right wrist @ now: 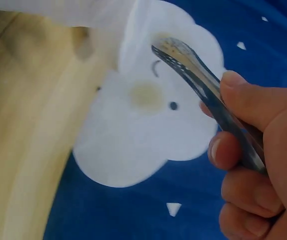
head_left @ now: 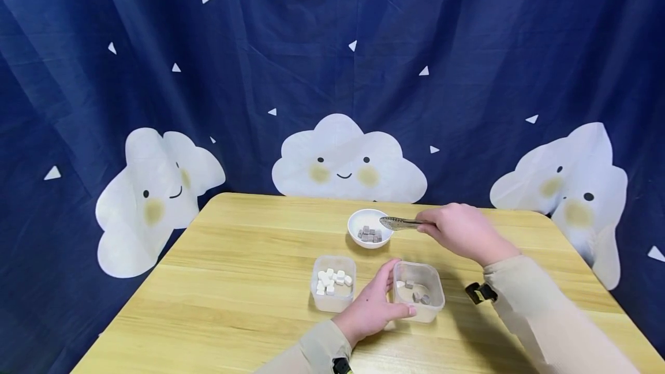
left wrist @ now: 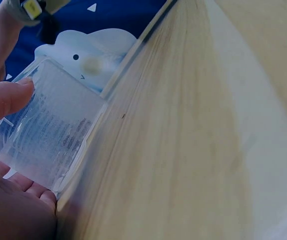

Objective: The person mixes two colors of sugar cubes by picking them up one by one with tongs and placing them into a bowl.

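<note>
My right hand grips metal tongs, their tips held over the right rim of a white bowl. Several grey cubes lie in that bowl. In the right wrist view, the thumb and curled fingers squeeze the tongs nearly together, with no cube showing at the tips. My left hand holds a clear plastic container from its left side, thumb in front and fingers behind. Inside it are a few grey cubes and a white one. The left wrist view shows the container's side wall between thumb and fingers.
Left of my left hand stands a second clear container with several white cubes. All of it sits on a wooden table. A blue curtain with white clouds hangs behind the table's far edge.
</note>
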A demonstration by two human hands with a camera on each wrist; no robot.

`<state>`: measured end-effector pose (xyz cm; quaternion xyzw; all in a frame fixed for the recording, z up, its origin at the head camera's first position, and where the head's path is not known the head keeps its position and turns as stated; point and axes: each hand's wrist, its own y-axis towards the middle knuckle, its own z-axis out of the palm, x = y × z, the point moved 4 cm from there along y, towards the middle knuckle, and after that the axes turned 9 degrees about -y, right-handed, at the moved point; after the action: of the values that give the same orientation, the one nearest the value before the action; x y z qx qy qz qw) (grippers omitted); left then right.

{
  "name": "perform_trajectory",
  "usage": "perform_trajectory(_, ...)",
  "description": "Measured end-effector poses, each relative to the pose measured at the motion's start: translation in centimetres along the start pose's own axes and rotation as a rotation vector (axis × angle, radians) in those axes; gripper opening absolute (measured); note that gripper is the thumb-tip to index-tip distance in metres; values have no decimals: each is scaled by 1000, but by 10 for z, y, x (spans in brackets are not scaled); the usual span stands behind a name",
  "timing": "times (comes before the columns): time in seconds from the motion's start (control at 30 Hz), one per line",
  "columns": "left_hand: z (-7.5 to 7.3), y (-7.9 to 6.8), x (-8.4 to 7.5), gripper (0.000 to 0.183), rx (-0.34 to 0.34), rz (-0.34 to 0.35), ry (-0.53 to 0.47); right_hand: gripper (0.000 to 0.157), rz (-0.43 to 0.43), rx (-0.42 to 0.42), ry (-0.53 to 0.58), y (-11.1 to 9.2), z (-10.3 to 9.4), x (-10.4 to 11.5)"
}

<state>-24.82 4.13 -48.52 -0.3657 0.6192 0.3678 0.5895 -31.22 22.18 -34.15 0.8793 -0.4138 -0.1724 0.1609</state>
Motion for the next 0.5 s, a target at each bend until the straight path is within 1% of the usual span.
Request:
perform_trajectory(0.13, -1, 0, -1, 97, -1, 7, 12, 4, 25, 23, -16, 12, 16, -2)
perform_trajectory(0.3, -1, -1, 0, 98, -2, 12, 26, 13, 51, 59, -39, 24, 32, -2)
perform_trajectory(0.4, -1, 0, 1, 98, -3, 8, 24, 19, 68, 78, -45, 27, 39, -2)
perform_trajectory(0.5, -1, 0, 1, 98, -6, 5, 28, 23, 76, 78, -47, 28, 43, -3)
